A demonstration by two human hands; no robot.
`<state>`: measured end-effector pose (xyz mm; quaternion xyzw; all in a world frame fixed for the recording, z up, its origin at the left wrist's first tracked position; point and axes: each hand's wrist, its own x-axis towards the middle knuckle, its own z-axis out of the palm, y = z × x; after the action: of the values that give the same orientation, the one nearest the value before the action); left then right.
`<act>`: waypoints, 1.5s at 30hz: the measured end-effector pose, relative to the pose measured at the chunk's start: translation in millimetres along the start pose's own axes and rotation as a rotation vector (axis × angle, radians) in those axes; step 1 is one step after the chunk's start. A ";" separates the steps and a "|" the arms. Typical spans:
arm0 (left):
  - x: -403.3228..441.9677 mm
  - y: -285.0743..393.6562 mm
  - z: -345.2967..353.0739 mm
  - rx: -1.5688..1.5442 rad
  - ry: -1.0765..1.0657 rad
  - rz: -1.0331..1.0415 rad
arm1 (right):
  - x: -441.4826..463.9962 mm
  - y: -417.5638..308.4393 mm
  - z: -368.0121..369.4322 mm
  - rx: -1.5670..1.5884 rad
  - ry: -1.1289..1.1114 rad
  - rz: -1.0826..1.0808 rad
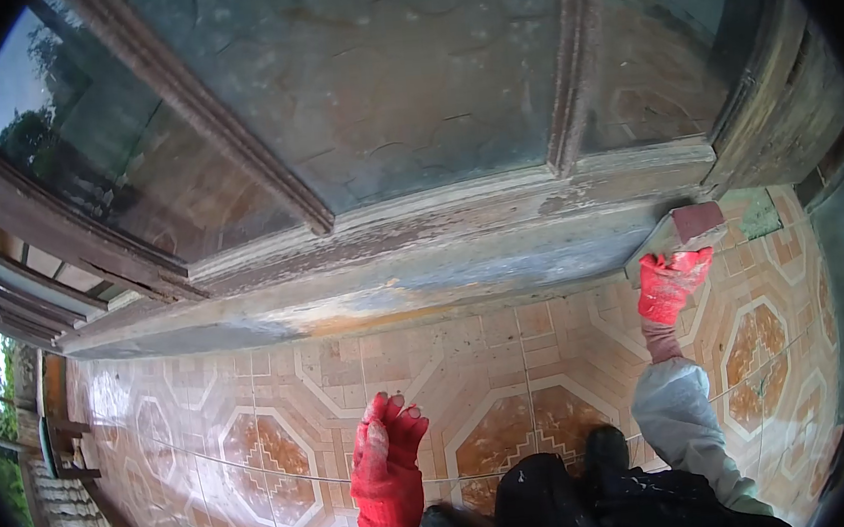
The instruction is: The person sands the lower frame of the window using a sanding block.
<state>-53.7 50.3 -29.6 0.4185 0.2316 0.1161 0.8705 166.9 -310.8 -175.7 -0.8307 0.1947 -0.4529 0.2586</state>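
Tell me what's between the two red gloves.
Only patterned tiles, with no object that I can make out on them, lie between the left glove and the right glove, which holds a block; the head view shows this.

Porch or balcony of house, looks like. Patterned floor tiles [350, 360] across bottom. Old wood window frame [457, 205], paint peeling, glass panes [425, 72] up top. Railing posts [78, 524], green trees [4, 471] at lower left.

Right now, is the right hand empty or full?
Full: the right hand holds a red-topped block, gloved fingers at its near edge.
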 end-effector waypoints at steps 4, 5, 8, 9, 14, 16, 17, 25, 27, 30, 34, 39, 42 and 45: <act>-2.8 2.1 -12.4 -0.124 0.036 -0.033 | -4.4 -47.7 -11.9 -0.019 0.165 -0.486; -2.9 4.1 -13.7 -0.137 0.045 -0.024 | -10.9 -79.3 -17.5 0.034 0.093 -0.564; -6.7 9.9 -16.5 -0.151 -0.002 -0.016 | -58.1 -138.5 -2.3 -0.037 -0.062 -0.973; -8.9 11.1 -17.9 -0.159 -0.006 -0.014 | -80.2 -167.6 8.9 -0.161 -0.014 -1.230; -18.2 14.8 -19.9 -0.152 0.055 -0.016 | -143.0 -348.1 16.2 -0.446 0.263 -2.006; -15.4 14.1 -24.4 -0.197 0.057 0.042 | -153.4 -386.4 10.9 -0.360 0.145 -2.044; -16.1 15.1 -25.4 -0.200 0.057 0.042 | -154.6 -391.9 8.7 -0.324 0.040 -2.068; -9.6 17.2 -33.7 -0.290 0.026 0.016 | -27.2 -142.7 -16.4 -0.306 -0.140 -1.486; -7.0 17.8 -32.3 -0.302 0.009 -0.008 | 7.1 -97.8 -34.4 -0.241 -0.228 -1.256; -3.5 15.1 -29.4 -0.318 -0.020 -0.049 | 21.8 -95.5 -42.8 -0.209 -0.245 -1.176; -4.1 13.8 -27.2 -0.329 -0.045 -0.062 | -31.3 -137.2 -11.1 -0.222 -0.199 -1.239; -14.7 18.7 -28.8 -0.324 -0.012 -0.022 | -155.5 -315.4 36.1 -0.844 0.511 -2.155; -17.3 19.9 -28.7 -0.346 0.009 0.039 | -150.0 -346.6 13.8 -0.454 0.129 -2.074; -19.0 22.9 -30.8 -0.350 0.013 0.065 | -122.1 -335.4 3.1 -0.413 0.117 -2.098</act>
<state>-85.8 77.8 -22.6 0.2669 0.1998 0.1856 0.9244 136.8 23.3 -53.4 -0.5877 -0.5317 -0.4464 -0.4155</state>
